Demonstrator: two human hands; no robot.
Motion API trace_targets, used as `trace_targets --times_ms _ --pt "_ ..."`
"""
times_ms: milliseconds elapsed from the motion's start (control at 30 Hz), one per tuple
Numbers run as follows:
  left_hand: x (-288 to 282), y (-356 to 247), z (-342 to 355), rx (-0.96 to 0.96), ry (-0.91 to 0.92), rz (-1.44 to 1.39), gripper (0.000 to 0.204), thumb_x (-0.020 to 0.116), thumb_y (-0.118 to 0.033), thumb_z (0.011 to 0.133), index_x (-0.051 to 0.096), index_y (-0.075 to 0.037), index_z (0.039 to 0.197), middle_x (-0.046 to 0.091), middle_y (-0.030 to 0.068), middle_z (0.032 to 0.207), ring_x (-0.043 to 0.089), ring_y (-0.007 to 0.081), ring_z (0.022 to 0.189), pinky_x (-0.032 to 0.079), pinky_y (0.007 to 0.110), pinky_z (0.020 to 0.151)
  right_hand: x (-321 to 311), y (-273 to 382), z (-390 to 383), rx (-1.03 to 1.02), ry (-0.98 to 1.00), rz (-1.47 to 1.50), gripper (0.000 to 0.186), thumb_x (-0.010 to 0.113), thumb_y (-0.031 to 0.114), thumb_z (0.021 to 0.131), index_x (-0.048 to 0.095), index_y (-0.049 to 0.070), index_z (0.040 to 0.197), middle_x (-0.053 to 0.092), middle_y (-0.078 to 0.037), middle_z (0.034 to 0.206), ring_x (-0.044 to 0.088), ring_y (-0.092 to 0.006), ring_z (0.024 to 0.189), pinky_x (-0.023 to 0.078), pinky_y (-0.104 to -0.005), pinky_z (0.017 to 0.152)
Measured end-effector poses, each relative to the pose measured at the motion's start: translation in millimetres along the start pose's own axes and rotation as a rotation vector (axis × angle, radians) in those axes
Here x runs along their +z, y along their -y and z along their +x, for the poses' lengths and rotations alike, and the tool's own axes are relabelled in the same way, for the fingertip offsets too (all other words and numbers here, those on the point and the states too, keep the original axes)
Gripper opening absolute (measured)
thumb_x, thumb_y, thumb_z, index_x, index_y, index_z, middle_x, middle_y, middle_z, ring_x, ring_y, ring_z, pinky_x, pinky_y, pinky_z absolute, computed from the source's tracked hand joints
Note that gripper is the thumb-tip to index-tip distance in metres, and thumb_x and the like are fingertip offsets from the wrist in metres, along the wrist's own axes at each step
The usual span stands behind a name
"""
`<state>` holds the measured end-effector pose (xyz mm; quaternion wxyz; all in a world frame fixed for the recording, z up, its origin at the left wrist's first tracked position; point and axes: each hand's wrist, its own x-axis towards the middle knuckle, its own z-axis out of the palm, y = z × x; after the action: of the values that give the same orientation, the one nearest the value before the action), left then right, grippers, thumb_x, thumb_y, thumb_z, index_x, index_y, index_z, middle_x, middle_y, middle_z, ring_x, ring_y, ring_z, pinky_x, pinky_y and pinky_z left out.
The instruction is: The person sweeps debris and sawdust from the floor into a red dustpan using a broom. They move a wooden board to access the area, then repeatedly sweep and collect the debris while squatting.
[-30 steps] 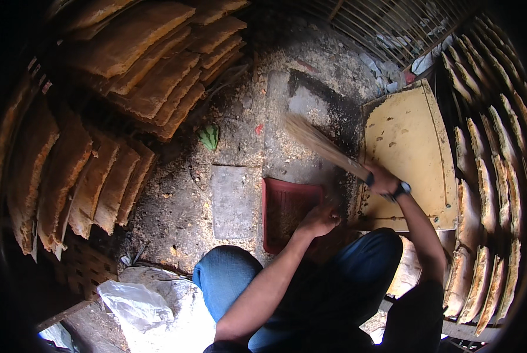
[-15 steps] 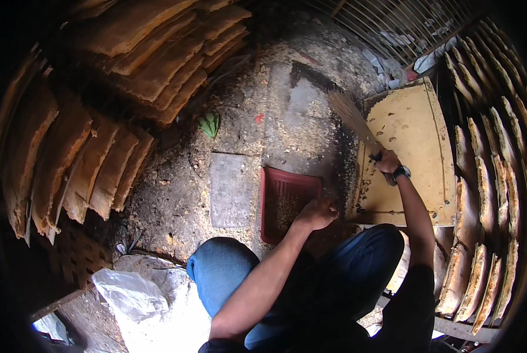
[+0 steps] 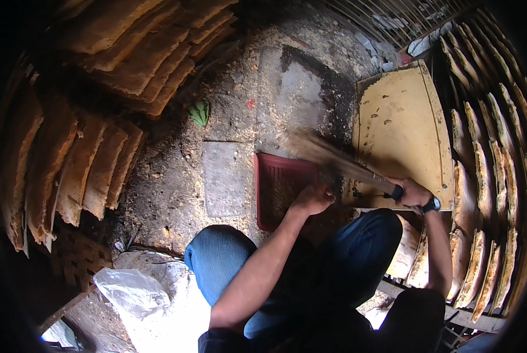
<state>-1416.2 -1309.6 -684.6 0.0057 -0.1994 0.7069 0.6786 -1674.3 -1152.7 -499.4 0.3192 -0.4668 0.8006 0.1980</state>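
A red plastic dustpan lies on the littered floor in front of my knees, pale crumbs scattered in it. My left hand is closed in a fist at its right edge, gripping it; the grip itself is partly hidden under the fingers. In my right hand is a straw hand broom, held by its dark-wrapped end over the near part of the yellowish board. The bristles, smeared by motion, point left and reach just beyond the dustpan's far edge.
Rough brown slabs stand in rows at left, and more pale-edged slabs line the right. The yellowish board lies beside those. A green leaf-like piece and a grey floor plate are ahead. Clear plastic lies near left.
My right hand has drawn back toward me and slightly right. The broom has swung left and down from over the board toward the dustpan. My left hand keeps its grip.
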Motion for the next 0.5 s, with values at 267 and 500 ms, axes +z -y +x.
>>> trace_targets --times_ms 267,500 --pt "11.7 -14.0 -2.2 0.038 0.003 0.052 0.027 0.063 -0.028 0.09 0.067 -0.005 0.104 0.071 0.0112 0.092 0.069 0.0233 0.09 0.053 0.035 0.082 -43.0 15.4 -80.0 -0.115 -0.114 -0.051 0.087 0.07 -0.005 0.054 0.055 0.018 0.136 0.066 -0.016 0.12 0.064 -0.0287 0.109 0.048 -0.0327 0.096" --pt "9.7 -14.7 -17.1 0.085 -0.053 0.083 0.029 0.063 -0.028 0.089 0.068 -0.005 0.105 0.071 0.0119 0.1 0.068 0.0252 0.097 0.052 0.036 0.088 -64.5 4.0 4.5 -0.175 -0.407 -0.036 0.085 0.065 0.0 0.064 0.044 0.019 0.144 0.066 -0.021 0.089 0.066 -0.0361 0.082 0.051 -0.0404 0.077"
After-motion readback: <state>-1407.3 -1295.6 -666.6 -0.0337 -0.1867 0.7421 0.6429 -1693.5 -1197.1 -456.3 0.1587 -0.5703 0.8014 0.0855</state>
